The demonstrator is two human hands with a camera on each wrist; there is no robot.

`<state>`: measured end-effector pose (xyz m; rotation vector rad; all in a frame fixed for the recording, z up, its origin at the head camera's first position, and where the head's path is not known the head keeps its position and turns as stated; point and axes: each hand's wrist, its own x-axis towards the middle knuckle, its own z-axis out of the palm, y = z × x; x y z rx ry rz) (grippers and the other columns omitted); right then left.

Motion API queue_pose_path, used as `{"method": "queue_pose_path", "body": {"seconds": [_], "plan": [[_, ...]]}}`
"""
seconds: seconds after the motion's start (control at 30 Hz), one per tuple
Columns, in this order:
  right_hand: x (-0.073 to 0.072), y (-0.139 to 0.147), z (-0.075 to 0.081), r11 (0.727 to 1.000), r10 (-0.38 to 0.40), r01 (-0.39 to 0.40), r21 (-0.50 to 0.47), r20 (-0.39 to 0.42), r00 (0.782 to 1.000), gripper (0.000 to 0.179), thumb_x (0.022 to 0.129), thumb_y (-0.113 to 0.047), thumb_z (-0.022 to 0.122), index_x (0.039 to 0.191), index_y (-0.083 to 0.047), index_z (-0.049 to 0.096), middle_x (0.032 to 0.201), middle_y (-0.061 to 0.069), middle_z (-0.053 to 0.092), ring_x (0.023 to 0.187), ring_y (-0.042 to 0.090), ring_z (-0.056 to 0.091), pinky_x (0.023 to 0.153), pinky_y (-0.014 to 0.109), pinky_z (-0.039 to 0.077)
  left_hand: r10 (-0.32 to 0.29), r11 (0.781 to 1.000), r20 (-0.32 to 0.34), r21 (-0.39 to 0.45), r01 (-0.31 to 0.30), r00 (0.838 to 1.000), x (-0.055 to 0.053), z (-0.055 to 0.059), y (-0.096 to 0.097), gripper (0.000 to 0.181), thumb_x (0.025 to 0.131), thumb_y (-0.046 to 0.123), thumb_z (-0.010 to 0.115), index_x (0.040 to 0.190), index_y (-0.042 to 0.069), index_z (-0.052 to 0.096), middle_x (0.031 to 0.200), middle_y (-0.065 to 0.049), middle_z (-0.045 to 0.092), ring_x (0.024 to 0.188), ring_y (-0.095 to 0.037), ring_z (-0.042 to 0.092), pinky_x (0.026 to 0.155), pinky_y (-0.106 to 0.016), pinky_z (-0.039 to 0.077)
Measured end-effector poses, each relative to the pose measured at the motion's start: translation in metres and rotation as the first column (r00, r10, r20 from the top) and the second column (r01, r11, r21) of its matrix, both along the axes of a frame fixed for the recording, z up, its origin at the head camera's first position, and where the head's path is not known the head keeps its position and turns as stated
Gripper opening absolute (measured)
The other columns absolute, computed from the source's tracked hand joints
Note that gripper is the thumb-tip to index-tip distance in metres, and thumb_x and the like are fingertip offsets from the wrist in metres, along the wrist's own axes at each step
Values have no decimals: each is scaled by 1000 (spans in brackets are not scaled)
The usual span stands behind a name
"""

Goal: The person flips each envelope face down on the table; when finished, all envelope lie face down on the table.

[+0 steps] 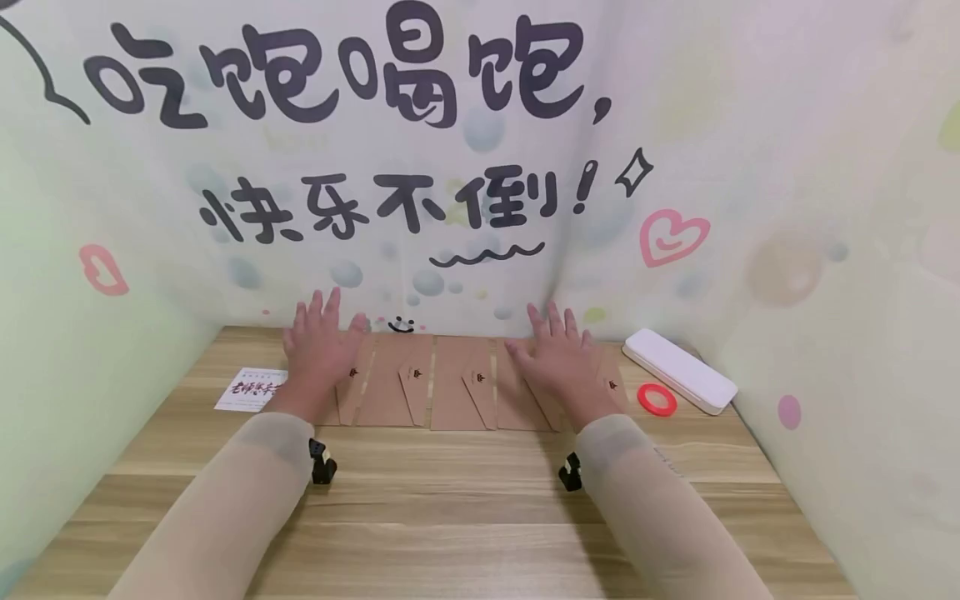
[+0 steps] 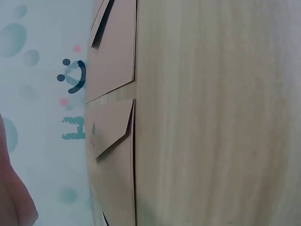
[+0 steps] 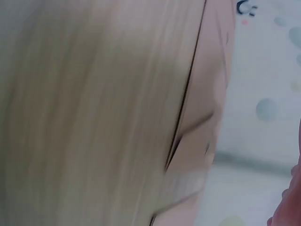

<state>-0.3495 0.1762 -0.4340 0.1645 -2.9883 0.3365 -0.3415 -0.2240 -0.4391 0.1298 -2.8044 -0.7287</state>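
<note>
Several brown paper envelopes [image 1: 393,379] lie side by side in a row along the back of the wooden table, their pointed flaps toward the right and a small dark mark on each. My left hand [image 1: 318,350], fingers spread, is over the left end of the row. Toward the right end, my right hand [image 1: 557,358] is also spread, partly covering the envelopes there. Neither hand holds anything; whether the palms touch the paper I cannot tell. The left wrist view shows an envelope [image 2: 113,165] with its flap slightly raised, and the right wrist view another envelope [image 3: 204,84], blurred.
A white card with red writing [image 1: 243,390] lies left of the row, partly behind my left arm. On the right are a red ring [image 1: 657,400] and a white oblong case [image 1: 681,371]. A printed cloth [image 1: 480,275] hangs behind the table [image 1: 450,517].
</note>
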Motion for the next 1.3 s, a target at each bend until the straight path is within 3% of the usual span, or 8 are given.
{"method": "queue_pose_path", "body": {"seconds": [0.13,0.23,0.5,0.8,1.0,1.13,1.23,1.3], "plan": [[5,-18,4,998,33,-33,-50,-4,999,91,97,-88,27,172,-42,3,184,5,6,168,42,8,129,76,15,15,993,-21,113,-12,1000,4,1,-2,85,106,74,19,174,25,1,182,-17,1,166,-52,2,125,-82,8],[10,-34,5,995,60,-60,-76,-9,998,91,98,-86,29,173,-41,5,183,4,8,167,43,13,128,76,19,19,970,-7,244,-17,1000,8,3,-4,82,108,70,20,174,24,1,182,-16,3,166,-50,4,128,-78,9],[19,-83,3,981,109,-110,-161,-16,994,93,97,-84,41,173,-37,13,178,4,29,161,39,31,127,73,26,22,818,24,575,-32,999,16,6,-9,84,105,75,15,174,29,-1,182,-3,7,168,-41,7,133,-69,7],[34,-134,-2,944,242,-228,-240,29,970,92,99,-79,49,172,-37,14,173,6,38,160,37,36,128,69,29,23,743,126,662,-101,992,29,8,-15,84,106,74,16,174,25,11,183,1,9,170,-36,5,136,-63,6],[43,-159,-2,891,306,-277,-360,22,952,87,101,-68,59,171,-27,27,172,2,41,162,25,36,131,51,35,14,673,141,731,-114,990,35,6,-25,72,110,61,32,169,21,28,180,-3,24,166,-36,20,135,-64,16],[45,-175,-1,843,347,-297,-448,32,937,82,102,-60,64,169,-25,32,171,1,44,160,24,38,128,50,40,-13,571,101,818,-75,995,34,4,-34,70,113,57,32,168,14,30,176,-11,32,163,-34,28,134,-58,22],[43,-188,-4,783,392,-305,-542,50,919,79,102,-54,67,168,-26,34,166,5,49,153,29,49,120,51,49,-28,490,98,869,-72,995,31,3,-41,71,114,57,28,170,15,23,177,-9,32,165,-33,26,136,-55,21],[43,-197,-5,739,416,-290,-608,73,907,77,102,-51,68,167,-27,36,162,8,53,147,31,55,114,51,54,-39,476,103,876,-72,994,30,2,-45,71,114,56,26,171,15,19,178,-9,29,166,-34,22,137,-55,19]]}}
